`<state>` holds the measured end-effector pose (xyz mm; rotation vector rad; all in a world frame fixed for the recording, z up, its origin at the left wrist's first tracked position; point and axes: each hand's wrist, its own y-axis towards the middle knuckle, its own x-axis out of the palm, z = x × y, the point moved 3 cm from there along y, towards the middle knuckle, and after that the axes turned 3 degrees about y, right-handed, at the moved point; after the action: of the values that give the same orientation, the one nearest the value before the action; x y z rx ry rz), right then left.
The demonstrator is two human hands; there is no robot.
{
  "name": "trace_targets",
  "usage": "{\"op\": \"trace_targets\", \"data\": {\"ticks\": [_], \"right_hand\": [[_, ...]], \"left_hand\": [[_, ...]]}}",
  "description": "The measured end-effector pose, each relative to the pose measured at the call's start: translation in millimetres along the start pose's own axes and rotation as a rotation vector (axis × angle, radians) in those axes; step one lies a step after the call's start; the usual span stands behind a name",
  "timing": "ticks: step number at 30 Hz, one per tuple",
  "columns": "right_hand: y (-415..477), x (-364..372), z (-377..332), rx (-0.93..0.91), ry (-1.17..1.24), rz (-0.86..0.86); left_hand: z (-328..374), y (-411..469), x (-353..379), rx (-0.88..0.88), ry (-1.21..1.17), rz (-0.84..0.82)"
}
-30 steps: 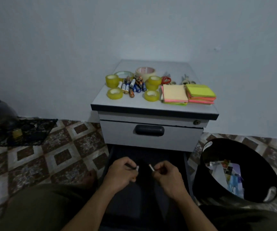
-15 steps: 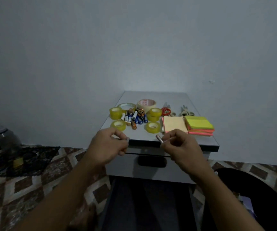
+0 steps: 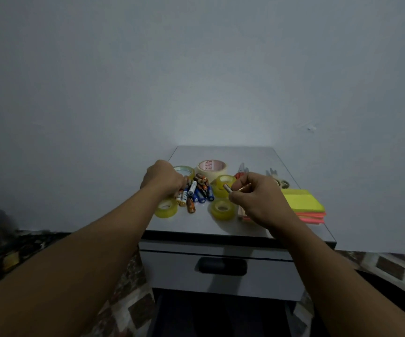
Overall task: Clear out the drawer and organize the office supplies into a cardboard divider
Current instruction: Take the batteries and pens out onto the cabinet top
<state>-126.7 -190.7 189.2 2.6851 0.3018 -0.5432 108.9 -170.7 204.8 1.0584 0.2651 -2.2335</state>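
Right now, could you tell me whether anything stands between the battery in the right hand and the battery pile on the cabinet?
Nothing blocks it. The right hand pinches the battery over a yellow tape roll lying just right of the battery pile; the left hand is at the pile's left side.

The left hand [image 3: 163,178] hides its curled fingers at the batteries [image 3: 197,193], so whether it grips anything cannot be told
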Motion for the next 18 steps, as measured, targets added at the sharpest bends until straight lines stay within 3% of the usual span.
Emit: {"op": "trace_targets", "data": {"ticks": [18], "right_hand": [[50.5,52.2,-27.9,0.001,-0.172,-0.058]], "left_hand": [[-34.6,-29.0,-30.2,0.107,-0.298,0.003]]}}
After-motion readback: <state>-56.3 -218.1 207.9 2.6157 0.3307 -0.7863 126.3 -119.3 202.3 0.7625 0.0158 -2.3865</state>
